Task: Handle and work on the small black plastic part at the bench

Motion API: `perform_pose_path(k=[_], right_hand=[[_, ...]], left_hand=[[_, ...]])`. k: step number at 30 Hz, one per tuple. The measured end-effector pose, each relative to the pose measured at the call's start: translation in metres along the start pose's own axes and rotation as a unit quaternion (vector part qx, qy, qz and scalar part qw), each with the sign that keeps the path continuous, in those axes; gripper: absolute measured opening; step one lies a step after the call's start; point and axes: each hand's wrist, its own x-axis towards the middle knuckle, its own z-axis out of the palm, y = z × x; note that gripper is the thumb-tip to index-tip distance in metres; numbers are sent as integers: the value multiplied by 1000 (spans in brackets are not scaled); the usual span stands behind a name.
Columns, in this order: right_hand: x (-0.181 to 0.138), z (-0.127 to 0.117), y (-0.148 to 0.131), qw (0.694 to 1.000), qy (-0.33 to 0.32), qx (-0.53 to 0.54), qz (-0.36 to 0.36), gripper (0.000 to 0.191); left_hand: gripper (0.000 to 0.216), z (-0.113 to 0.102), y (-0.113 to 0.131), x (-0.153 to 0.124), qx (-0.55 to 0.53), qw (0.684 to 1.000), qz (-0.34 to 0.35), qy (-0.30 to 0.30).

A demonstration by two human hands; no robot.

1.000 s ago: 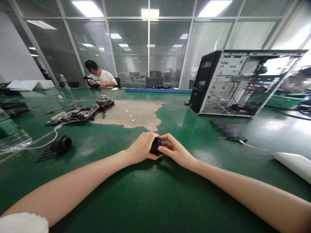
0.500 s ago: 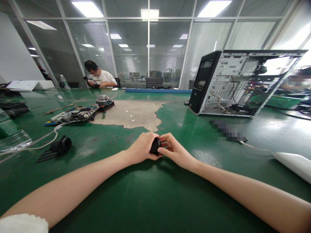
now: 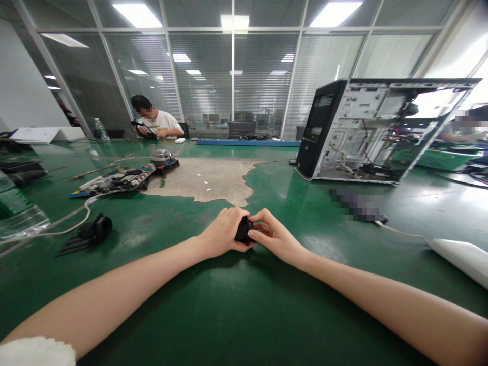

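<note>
My left hand (image 3: 221, 233) and my right hand (image 3: 273, 235) meet over the green table (image 3: 236, 305), both closed on a small black part (image 3: 243, 229) held between them. My left fingers wrap its left side. My right thumb and fingers pinch its right side. Most of the part is hidden by the fingers.
An open computer case (image 3: 375, 129) stands at the back right. A circuit board with parts (image 3: 114, 179) lies at the left, a black piece (image 3: 93, 229) and a white cable (image 3: 68, 218) nearer. A worn bare patch (image 3: 206, 178) marks the table. Another person (image 3: 156, 121) sits far behind.
Nothing has visibly changed apart from a slight shift of my right fingers on the black part.
</note>
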Motion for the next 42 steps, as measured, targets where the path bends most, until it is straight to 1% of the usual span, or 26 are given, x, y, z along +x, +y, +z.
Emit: perform_pose_path(k=[4, 7, 10, 16, 21, 23, 26, 29, 33, 38, 42], right_hand=[[1, -1, 1, 1000, 8, -25, 9, 26], [0, -2, 2, 1000, -17, -1, 8, 24], [-1, -1, 3, 999, -29, 26, -9, 28], [-2, 0, 1, 999, -8, 32, -8, 23], [0, 0, 2, 1000, 5, 3, 4, 29], [0, 0, 2, 1000, -7, 7, 8, 28], [-1, 0, 3, 999, -32, 35, -9, 28], [-1, 0, 2, 998, -31, 47, -15, 27], [-2, 0, 1, 1000, -11, 26, -9, 22], [-1, 0, 1, 1000, 0, -1, -5, 26], [-1, -1, 1, 1000, -22, 7, 1, 26]], left_hand=[[55, 0, 0, 0, -7, 1000, -2, 1], [56, -1, 0, 0, -5, 1000, -1, -3], [56, -1, 0, 0, 1, 1000, -4, -7], [55, -2, 2, 0, 2, 1000, -9, -4], [55, -2, 1, 0, 0, 1000, -5, -3], [55, -2, 0, 0, 0, 1000, -6, -2], [56, -1, 0, 0, 4, 1000, -9, -9], [56, -1, 0, 1, 11, 1000, -13, -12], [55, -1, 1, 1, 12, 1000, -12, -6], [53, -1, 1, 0, -2, 1000, -7, 4], [53, -1, 2, 0, -7, 1000, -12, 0]])
